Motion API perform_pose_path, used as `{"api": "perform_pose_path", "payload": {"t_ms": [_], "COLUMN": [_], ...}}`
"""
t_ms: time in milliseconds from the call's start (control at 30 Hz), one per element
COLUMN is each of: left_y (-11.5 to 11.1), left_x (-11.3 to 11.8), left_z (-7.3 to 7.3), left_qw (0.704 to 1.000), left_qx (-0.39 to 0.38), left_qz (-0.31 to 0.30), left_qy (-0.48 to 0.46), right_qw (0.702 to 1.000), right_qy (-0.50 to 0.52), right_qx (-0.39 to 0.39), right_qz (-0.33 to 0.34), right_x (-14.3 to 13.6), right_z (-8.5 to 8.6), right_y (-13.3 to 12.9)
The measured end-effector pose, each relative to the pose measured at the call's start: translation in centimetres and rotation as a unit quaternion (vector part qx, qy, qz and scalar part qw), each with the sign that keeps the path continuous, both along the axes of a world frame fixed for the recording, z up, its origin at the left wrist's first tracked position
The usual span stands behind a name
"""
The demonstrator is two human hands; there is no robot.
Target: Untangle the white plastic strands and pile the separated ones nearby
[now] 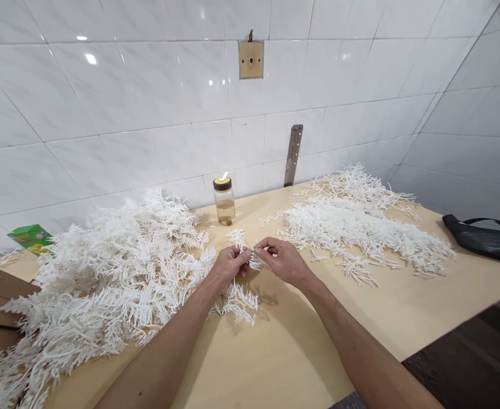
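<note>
My left hand [231, 265] is closed around a white branched plastic strip [255, 262], whose fringed ends stick out above and below the fingers. Thumb and forefinger of my right hand [281, 258] pinch at the strip's right side, close to the left fingertips. More white strands [239, 304] hang below my left hand over the table. A big heap of white branched pieces [126, 272] lies to the left, partly behind my left forearm. On the right spreads a second, flatter heap of similar white pieces [352, 227].
A lidded jar [225, 204] with yellowish liquid stands on the wooden table [284, 352] near the tiled wall. A perforated metal strip [293, 156] leans against the wall. A green box [30, 237] is at far left, a black bag [483, 237] at far right.
</note>
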State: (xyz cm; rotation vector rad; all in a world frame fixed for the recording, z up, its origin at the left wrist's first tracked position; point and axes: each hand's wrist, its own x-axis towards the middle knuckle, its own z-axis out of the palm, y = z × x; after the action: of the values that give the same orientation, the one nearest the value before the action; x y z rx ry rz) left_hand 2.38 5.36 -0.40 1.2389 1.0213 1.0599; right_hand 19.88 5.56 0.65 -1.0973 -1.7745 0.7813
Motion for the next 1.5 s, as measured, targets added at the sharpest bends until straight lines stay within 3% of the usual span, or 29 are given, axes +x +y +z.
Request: {"api": "perform_pose_path", "payload": {"t_ms": [267,400,500,567,633,767,833,933,1100,1333,1433,1500], "left_y": [-0.6,-0.6,-0.4,-0.4,-0.4,-0.7,-0.8,-0.7,-0.5,-0.5,-0.7,-0.6], "left_x": [0.5,0.4,0.5,0.6,0.7,0.8,0.8,0.8,0.7,0.8,0.7,0.7], "left_z": [0.3,0.0,-0.4,-0.4,-0.4,-0.1,-0.1,-0.1,-0.3,-0.8,-1.0,-0.9], "left_qw": [0.997,0.995,0.997,0.998,0.999,0.999,0.999,0.999,0.999,0.997,0.991,0.992], "left_qx": [0.004,0.02,0.002,-0.021,-0.028,-0.026,-0.025,-0.029,-0.033,0.014,0.059,0.061], "left_qz": [-0.001,-0.014,0.025,0.039,0.035,0.028,0.039,0.04,0.033,0.061,0.074,0.076], "left_qy": [0.076,0.094,0.067,0.039,0.019,-0.004,-0.011,-0.018,-0.021,0.042,0.091,0.075], "right_qw": [0.994,0.968,0.928,0.912,0.924,0.987,0.995,0.997,0.999,0.995,0.984,0.963], "right_qy": [-0.039,-0.083,-0.114,-0.119,-0.102,-0.047,-0.044,-0.055,-0.047,-0.074,-0.117,-0.136], "right_qx": [0.047,0.055,0.015,0.018,0.033,0.054,0.069,0.052,-0.008,0.005,0.044,0.07], "right_qz": [-0.086,-0.231,-0.355,-0.393,-0.368,-0.144,-0.061,-0.015,-0.02,-0.07,-0.131,-0.222], "right_x": [-0.3,2.5,5.6,6.6,6.1,2.2,0.3,-0.9,-0.4,-0.7,0.3,2.0], "right_z": [-0.8,-1.5,-1.9,-1.9,-1.6,-0.7,-0.5,-0.3,-0.1,-0.3,-0.5,-0.8], "right_y": [0.7,2.4,3.4,3.5,3.1,1.3,0.5,-0.2,0.0,0.0,0.8,1.6]}}
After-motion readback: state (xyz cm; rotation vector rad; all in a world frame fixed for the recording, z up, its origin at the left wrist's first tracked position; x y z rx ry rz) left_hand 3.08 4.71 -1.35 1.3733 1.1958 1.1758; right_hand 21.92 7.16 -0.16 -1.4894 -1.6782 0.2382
